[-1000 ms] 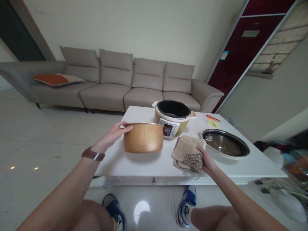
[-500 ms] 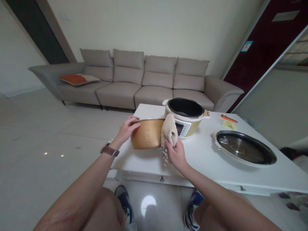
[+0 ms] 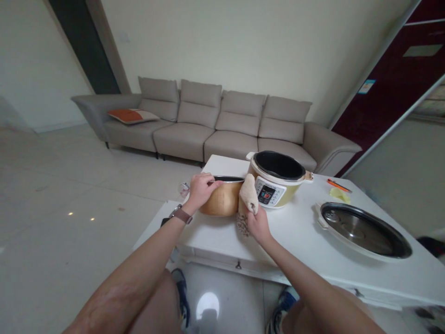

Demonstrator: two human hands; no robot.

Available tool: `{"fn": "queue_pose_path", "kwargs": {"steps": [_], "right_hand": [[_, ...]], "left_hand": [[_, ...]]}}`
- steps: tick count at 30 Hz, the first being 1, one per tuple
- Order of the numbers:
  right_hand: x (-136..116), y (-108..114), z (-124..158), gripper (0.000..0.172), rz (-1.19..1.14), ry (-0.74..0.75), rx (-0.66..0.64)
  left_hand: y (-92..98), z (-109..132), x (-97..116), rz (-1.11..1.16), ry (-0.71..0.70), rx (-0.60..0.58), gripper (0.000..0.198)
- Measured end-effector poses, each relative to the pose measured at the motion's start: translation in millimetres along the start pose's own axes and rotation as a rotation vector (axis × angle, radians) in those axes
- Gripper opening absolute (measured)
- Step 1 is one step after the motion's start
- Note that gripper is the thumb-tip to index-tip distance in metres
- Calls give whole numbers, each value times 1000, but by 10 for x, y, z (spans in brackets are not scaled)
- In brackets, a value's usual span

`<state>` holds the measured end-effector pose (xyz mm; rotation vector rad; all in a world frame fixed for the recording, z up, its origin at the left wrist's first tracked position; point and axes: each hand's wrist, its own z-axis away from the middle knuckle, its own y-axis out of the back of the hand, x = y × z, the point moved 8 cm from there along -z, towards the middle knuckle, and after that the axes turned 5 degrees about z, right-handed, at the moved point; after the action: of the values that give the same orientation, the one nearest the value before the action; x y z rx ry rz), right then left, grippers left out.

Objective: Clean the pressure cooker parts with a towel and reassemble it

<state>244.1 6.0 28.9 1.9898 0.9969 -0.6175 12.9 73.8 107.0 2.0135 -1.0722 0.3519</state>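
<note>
At centre frame, the left hand (image 3: 200,191) grips a golden inner cooker pot (image 3: 224,203) by its rim over the worktop (image 3: 208,237) as the right hand (image 3: 259,225), fingers closed around a beige towel (image 3: 248,195), meets its side, an apparent wipe next calling for steady turning.

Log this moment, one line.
left hand: holds gold pot by rim | right hand: holds cloth at pot's side | cooker: open | lid: on table
</note>
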Motion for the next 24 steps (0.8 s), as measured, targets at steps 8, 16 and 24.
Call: {"fn": "queue_pose_path", "kwargs": {"steps": [8,16,24], "right_hand": [[-549,460,-428,35,235,137,1],[-1051,102,-246,72,465,440,-318],[-354,232,-302,73,180,405,-179]], "left_hand": [[17,42,-317,386,322,67,48],[-159,39,-397,521,382,-44,51],[-182,29,-641,532,526,49,55]]}}
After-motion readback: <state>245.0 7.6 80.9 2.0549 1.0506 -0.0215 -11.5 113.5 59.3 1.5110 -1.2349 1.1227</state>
